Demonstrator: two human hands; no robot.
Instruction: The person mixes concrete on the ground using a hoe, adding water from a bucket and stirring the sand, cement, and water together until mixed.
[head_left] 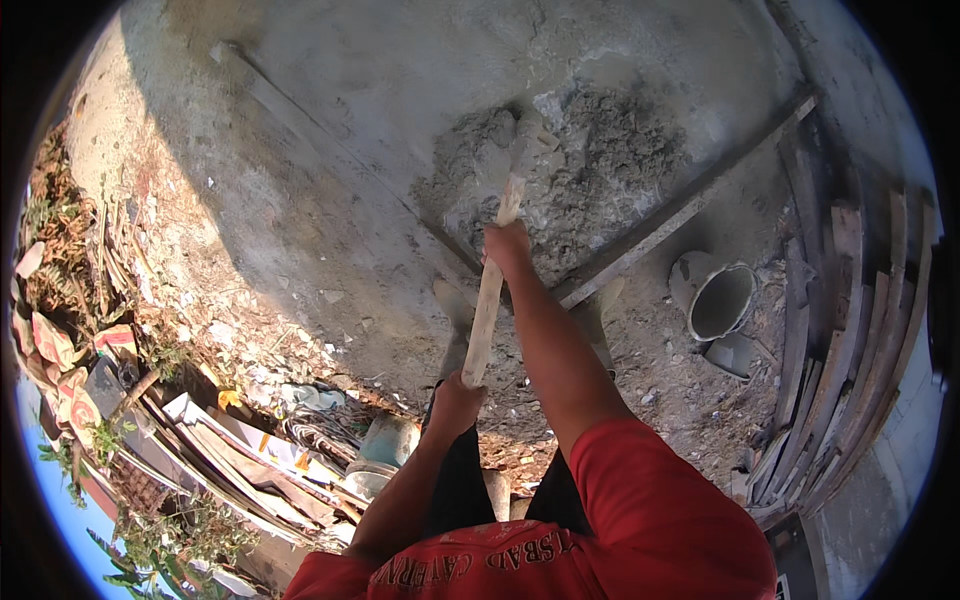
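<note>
Both my hands grip the pale wooden handle of a hoe (485, 318), which slants up and away from me. My left hand (457, 402) is closed round its near end, by my left leg. Farther up the handle, my right hand (507, 248) is wrapped round it. The hoe's mud-coated head rests in a heap of wet grey mortar (625, 150), and its blade is hard to make out against the mix. My booted feet stand on either side of the corner where two boards meet, just short of the heap.
A long board (690, 200) borders the mortar on the right, and a thinner one (340, 150) on the left. A cement-coated bucket (722, 300) lies tilted at the right, near stacked planks (860, 340). Rubble, sacks (70, 380) and scrap timber (250, 460) lie at the left.
</note>
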